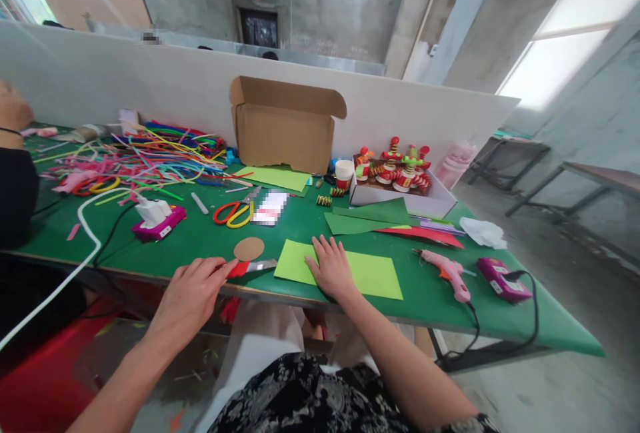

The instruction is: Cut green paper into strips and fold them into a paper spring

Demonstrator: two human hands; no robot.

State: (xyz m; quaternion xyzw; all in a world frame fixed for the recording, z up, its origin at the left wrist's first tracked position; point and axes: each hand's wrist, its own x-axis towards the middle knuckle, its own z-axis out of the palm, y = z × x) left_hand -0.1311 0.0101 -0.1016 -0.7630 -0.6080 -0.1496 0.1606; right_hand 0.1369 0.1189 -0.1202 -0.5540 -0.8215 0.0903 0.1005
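Blk top (310, 396); L hand (196, 288) grips red cutter (249, 267); R hand (331, 266) spread on grn paper (376, 274).

1 cam only, head-worn, looking fwd & down from above wearer's lap (273, 326). Wide FOV, pic squeezed vert. L hand (193, 290) & R hand (331, 268) just below ctr, nr lens. Counter (306, 223) spans L–R, seen obliquely from near side. White partition (430, 103) farther back, concrete wall (325, 0) beyond, up top.
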